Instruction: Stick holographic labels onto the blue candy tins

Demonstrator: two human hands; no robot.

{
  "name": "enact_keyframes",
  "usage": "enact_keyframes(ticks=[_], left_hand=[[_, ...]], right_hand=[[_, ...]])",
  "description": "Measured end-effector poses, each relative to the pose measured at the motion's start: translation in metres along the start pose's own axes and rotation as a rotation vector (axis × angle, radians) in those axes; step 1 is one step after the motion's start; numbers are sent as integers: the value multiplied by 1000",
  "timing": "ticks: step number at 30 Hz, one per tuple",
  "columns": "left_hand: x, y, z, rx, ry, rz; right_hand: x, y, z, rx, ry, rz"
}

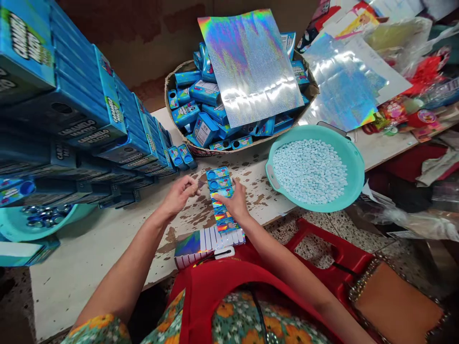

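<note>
A short row of small blue candy boxes (218, 174) with round holes lies on the worn table in front of me. My right hand (234, 200) grips the row from its right side, the thumb across the middle boxes and the fingers along the right edge. Some nearer boxes show shiny rainbow strips. Just left of the row, my left hand (181, 195) is closed in a pinch. A small dark sliver shows by its fingertips, too small to name. Closer to my body lies a stack of shiny holographic pieces (190, 242) with white edges.
Tall stacks of blue boxes (75, 114) rise at left, above a teal bowl of shiny wrapped pieces (21, 234). A carton of blue boxes (170, 114) stands behind, a holographic sheet (254, 71) on top. At right sit a teal basin of pale candies (355, 167) and a red stool (322, 239).
</note>
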State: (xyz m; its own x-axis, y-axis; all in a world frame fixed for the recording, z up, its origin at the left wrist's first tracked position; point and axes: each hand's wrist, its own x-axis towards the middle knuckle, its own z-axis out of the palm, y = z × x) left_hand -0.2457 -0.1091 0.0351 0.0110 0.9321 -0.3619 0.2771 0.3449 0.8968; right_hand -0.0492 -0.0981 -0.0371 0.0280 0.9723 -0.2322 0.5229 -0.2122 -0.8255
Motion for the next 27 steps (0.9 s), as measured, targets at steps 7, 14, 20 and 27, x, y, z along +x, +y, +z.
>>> enact_keyframes(ticks=[7, 14, 20, 27], left_hand=[[-5, 8, -1, 53, -137, 12], [17, -11, 6, 153, -158, 112], [36, -28, 16, 132, -89, 86], [41, -48, 23, -121, -65, -30]], right_hand=[[-4, -50, -17, 191, -236, -167], [13, -31, 4, 138, -370, -142], [22, -39, -11, -332, -211, -168], [32, -46, -9, -540, -233, -86]])
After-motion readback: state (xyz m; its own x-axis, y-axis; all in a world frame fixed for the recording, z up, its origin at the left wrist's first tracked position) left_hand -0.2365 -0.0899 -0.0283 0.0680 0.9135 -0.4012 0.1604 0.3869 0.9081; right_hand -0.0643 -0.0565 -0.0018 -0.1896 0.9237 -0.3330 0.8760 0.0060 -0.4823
